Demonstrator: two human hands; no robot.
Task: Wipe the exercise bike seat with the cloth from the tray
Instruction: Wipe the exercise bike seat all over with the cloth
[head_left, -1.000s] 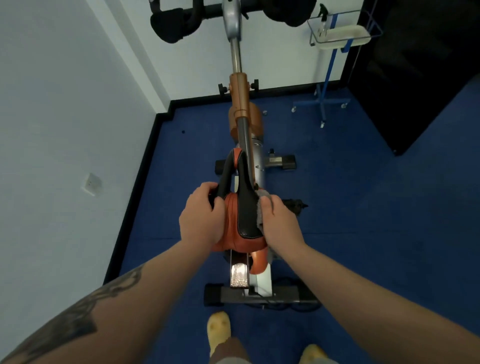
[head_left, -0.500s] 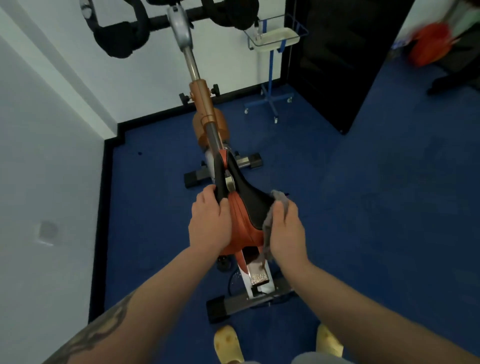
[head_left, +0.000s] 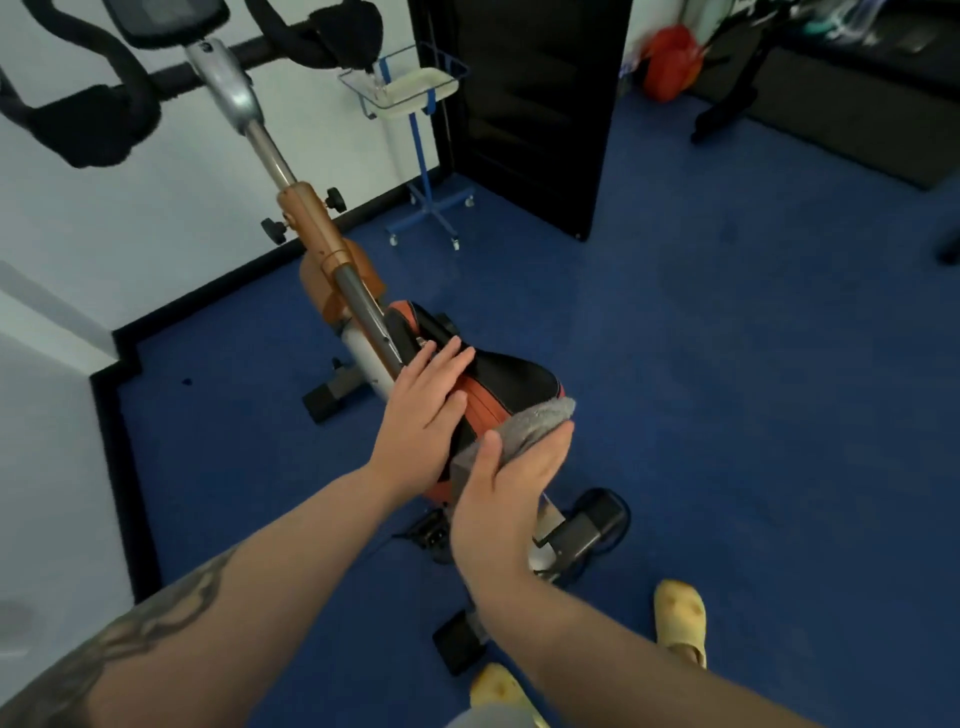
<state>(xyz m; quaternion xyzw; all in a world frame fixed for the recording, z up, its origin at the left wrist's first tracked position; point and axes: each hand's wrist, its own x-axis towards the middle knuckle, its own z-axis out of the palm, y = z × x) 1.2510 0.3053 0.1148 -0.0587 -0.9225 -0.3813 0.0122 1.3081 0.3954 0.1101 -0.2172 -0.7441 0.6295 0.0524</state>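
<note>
Seat (head_left: 511, 382), black top with orange flanks, sits mid-frame on the bike (head_left: 332, 270), nose pointing away toward the handlebar post; only one view, head camera looking down. Left hand (head_left: 426, 410) lies flat on the seat's left side, fingers extended and spread toward the nose, thumb across the orange panel; open palm, gripping nothing, apparently there to steady the saddle against the push of wiping. Right hand (head_left: 506, 486) at the rear right edge of the seat, fingers loosely curled with the thumb pinning a grey cloth (head_left: 535, 423) bunched across the palm; cloth folds over the fingertips and touches the seat's back corner. Judged step: wiping under way, working the rear and right flank; black top near the nose not covered by either cloth or wiping hand at this moment. Tray (head_left: 415, 85), pale, sits in a wire basket on a blue wheeled stand (head_left: 423, 171) against the far wall, well apart from the bike; it looks empty of cloth, though its inside is not fully shown. Blue carpet floor (head_left: 727, 364) all round; yellow slippers (head_left: 680, 618) at lower frame put the person just behind the bike. Risk noted: bunched cloth gives small contact area, so the broad top may want several passes.
</note>
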